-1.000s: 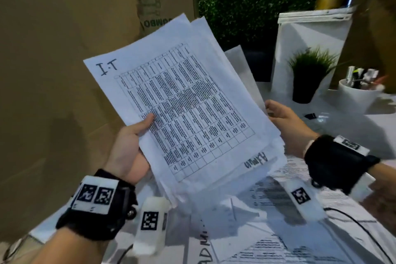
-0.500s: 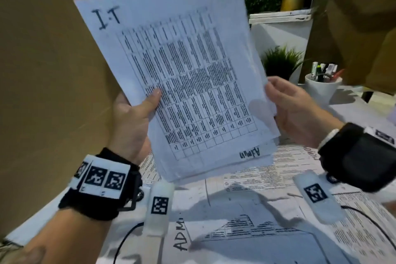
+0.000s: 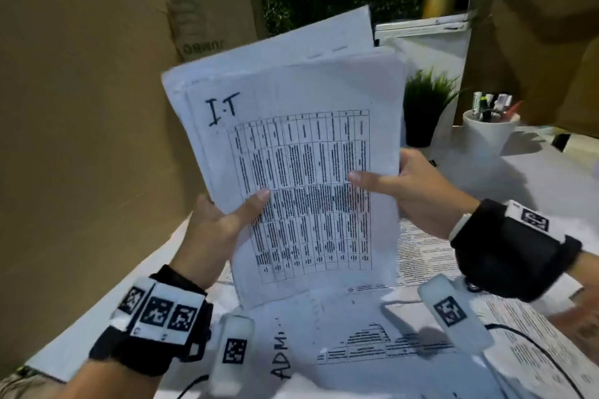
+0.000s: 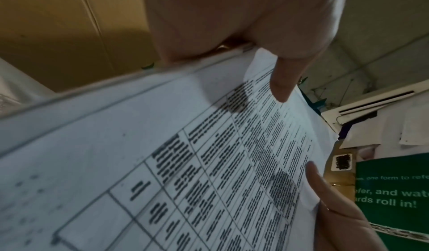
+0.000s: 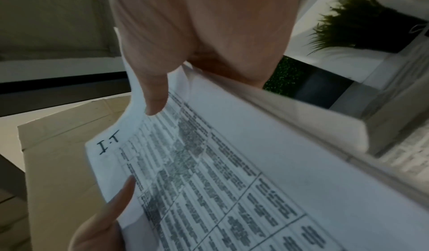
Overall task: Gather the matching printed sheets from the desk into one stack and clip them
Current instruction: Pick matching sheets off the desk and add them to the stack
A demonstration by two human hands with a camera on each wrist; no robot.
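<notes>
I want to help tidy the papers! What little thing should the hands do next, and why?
Probably tap the white printed stack marked "I.T" on the paper-covered desk to square it. Left hand and right hand grip its sides, but back sheets stick out unevenly on top.

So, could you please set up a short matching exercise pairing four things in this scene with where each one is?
Things:
1. sheet marked I.T
2. sheet marked ADM
3. potted plant
4. white cup of pens

Places:
A. flat on the desk
B. held in both hands
C. far right on the desk
D. just behind the held stack

Pairs: 1-B, 2-A, 3-D, 4-C
</notes>
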